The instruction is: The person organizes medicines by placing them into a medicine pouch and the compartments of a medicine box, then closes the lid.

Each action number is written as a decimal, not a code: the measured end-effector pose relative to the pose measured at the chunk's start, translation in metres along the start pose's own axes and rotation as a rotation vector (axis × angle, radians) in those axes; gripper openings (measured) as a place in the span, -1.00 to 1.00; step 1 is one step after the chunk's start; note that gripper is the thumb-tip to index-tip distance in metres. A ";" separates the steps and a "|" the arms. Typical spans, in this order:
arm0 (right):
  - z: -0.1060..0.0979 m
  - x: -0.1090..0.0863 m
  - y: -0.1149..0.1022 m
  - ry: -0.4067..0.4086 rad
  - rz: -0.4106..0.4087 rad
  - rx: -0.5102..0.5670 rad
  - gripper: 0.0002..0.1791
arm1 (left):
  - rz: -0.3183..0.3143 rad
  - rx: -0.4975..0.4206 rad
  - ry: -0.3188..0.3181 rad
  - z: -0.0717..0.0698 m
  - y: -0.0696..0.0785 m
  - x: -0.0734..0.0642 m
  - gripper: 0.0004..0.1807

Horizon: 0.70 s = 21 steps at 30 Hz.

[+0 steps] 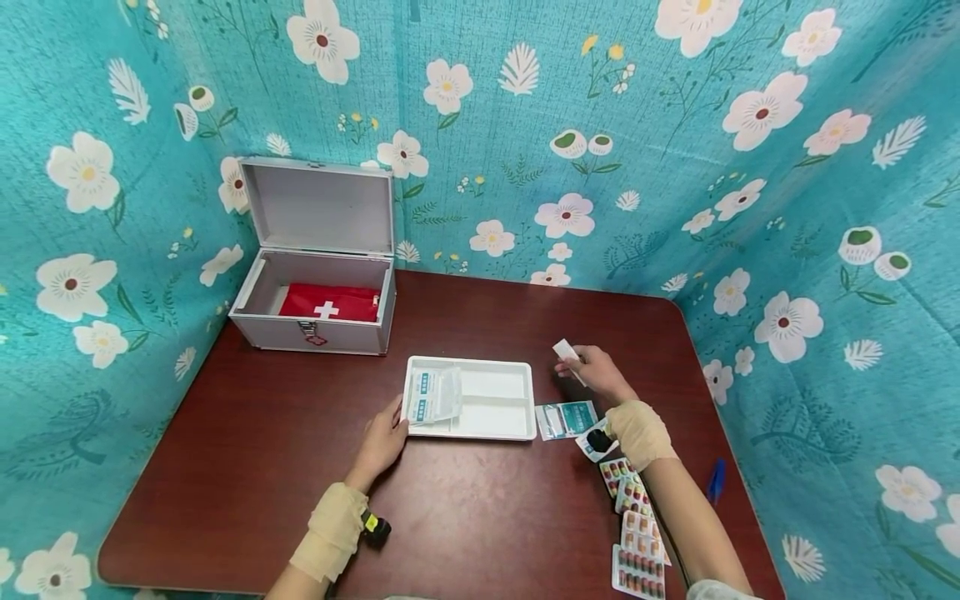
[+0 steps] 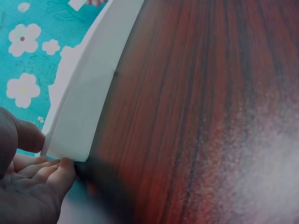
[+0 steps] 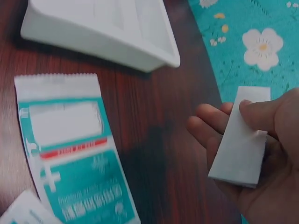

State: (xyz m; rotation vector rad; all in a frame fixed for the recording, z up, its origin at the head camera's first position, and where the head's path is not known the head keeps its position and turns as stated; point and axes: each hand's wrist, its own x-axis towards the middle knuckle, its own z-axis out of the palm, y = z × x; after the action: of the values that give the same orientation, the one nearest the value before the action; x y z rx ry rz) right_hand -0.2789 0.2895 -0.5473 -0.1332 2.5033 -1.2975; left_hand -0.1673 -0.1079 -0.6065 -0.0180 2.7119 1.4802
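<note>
A white divided tray [image 1: 495, 419] lies mid-table, with clear and blue printed packets [image 1: 435, 395] in its left part. My left hand [image 1: 383, 439] grips the tray's near left corner; in the left wrist view the thumb is at the rim and the fingers are at the base. Right of the tray, my right hand [image 1: 597, 372] holds a flat white folded strip [image 3: 243, 140], its thumb pressing it against the fingers. Below that hand lies a teal and white packet [image 3: 79, 163] with a clear window. A smaller white packet [image 1: 592, 450] overlaps it, partly hidden by the right wrist.
An open silver case [image 1: 270, 337] stands at the back left, holding a red pouch [image 1: 300, 302] with a white cross. Several blister packs of capsules [image 1: 639, 572] line the right side beside my forearm. A blue object [image 1: 716, 481] lies near the right edge. Floral curtains surround the table.
</note>
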 end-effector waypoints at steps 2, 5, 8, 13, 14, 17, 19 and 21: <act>0.003 -0.001 -0.006 0.023 -0.021 -0.063 -0.69 | 0.006 0.014 0.008 0.001 0.000 0.000 -0.43; 0.007 0.000 -0.012 0.063 -0.040 -0.150 -0.70 | 0.011 0.022 0.009 0.002 0.001 -0.001 -0.43; 0.012 0.003 -0.017 0.109 -0.041 -0.191 -0.68 | -0.002 0.010 -0.001 0.001 0.002 -0.001 -0.43; 0.022 0.008 -0.025 0.167 -0.020 -0.190 -0.67 | -0.006 0.001 -0.005 0.001 0.001 -0.001 -0.42; 0.025 0.008 -0.027 0.169 -0.021 -0.183 -0.68 | 0.001 0.003 -0.001 0.001 0.001 -0.001 -0.43; 0.033 0.009 -0.033 0.178 -0.013 -0.130 -0.73 | -0.005 0.004 0.002 0.002 0.000 -0.001 -0.42; 0.039 0.009 -0.037 0.187 -0.026 -0.098 -0.75 | -0.002 0.003 0.005 0.002 0.000 -0.001 -0.42; 0.045 0.010 -0.039 0.204 -0.046 -0.085 -0.77 | -0.010 -0.003 0.006 0.002 0.000 -0.001 -0.42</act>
State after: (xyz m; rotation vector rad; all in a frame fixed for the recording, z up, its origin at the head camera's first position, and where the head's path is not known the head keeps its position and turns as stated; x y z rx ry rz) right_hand -0.2761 0.2293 -0.5421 -0.0819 2.7436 -1.2812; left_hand -0.1663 -0.1060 -0.6078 -0.0368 2.7102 1.4842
